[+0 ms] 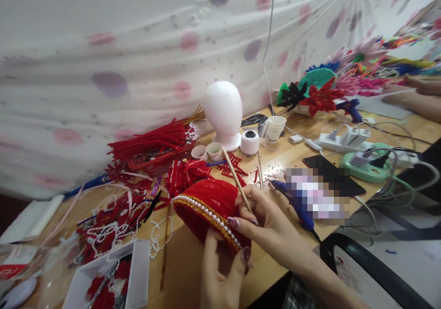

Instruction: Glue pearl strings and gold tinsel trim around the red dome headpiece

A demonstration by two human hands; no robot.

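Now | left hand (220, 272) grips fuzzy red pearl-trimmed cap (210, 208) | right hand (265, 221) pinches thin wooden stick (237, 179)

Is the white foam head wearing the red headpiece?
No, the foam head stands bare on the table, while the left hand holds the red headpiece nearer the camera.

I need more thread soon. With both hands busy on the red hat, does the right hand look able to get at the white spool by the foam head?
Probably yes. The right hand holds only a thin wooden stick, and bare wooden table leads to the white thread spool.
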